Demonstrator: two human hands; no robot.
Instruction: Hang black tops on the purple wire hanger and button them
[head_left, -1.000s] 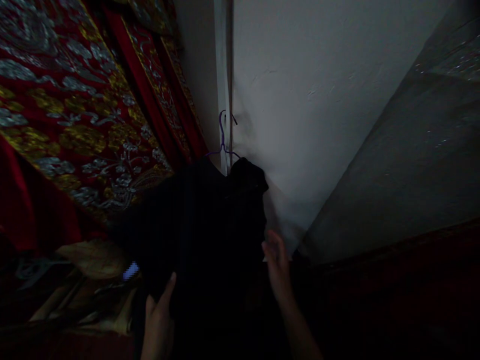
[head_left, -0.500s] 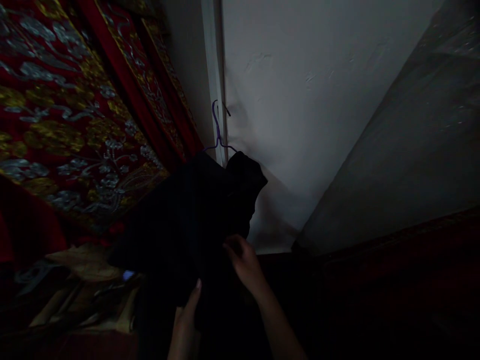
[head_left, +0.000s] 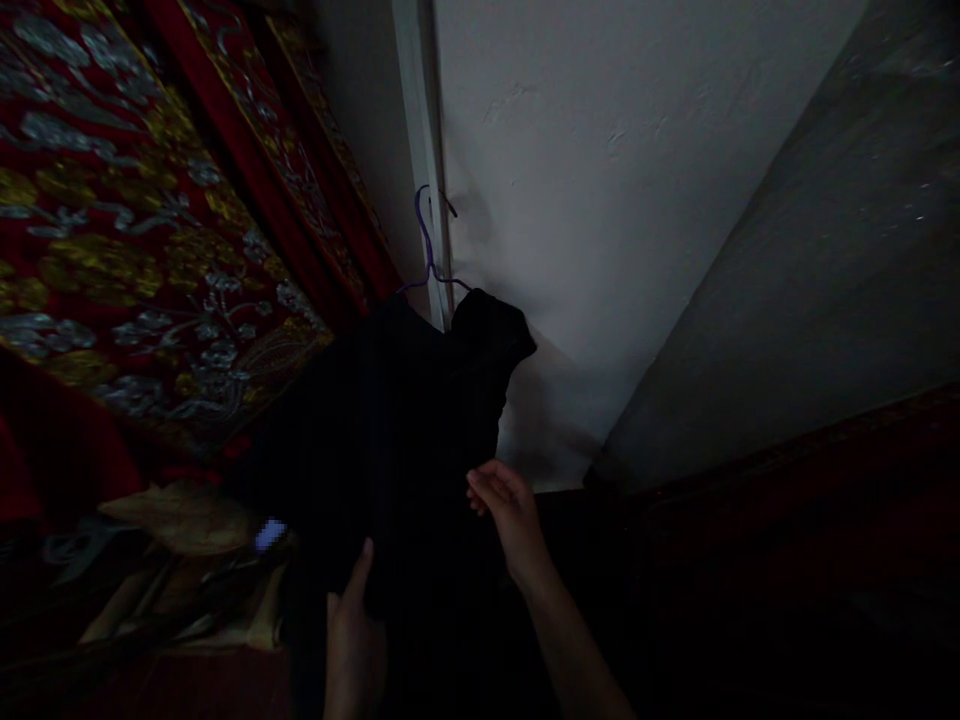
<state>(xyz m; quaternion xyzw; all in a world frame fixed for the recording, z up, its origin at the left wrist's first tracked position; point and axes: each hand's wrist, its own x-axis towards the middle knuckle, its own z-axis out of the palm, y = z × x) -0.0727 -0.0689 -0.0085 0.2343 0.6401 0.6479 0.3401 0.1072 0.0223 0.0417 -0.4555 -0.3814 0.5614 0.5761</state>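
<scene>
A black garment (head_left: 420,400) hangs from a purple wire hanger (head_left: 430,262) in front of a pale wall. Against the lower left of the cloth is my left hand (head_left: 354,632), its thumb pointing up over the front and its other fingers mostly hidden in the dark fabric. My right hand (head_left: 510,505) is at the garment's right side, below the sleeve. Its fingers are curled and pinched at the cloth's edge. The low light hides folds and any fastenings.
Red cloth with gold and silver embroidery (head_left: 150,230) hangs at left. The hanger's hook is on a narrow white upright strip (head_left: 420,110). Beige objects (head_left: 184,518) and a small bluish patch (head_left: 270,534) lie low at left. A grey sheet-like surface (head_left: 795,260) slants at right.
My right hand has moved a little right and up, and its fingers have drawn closer together. My left hand has shifted slightly left. The view has tilted slightly; the garment still hangs.
</scene>
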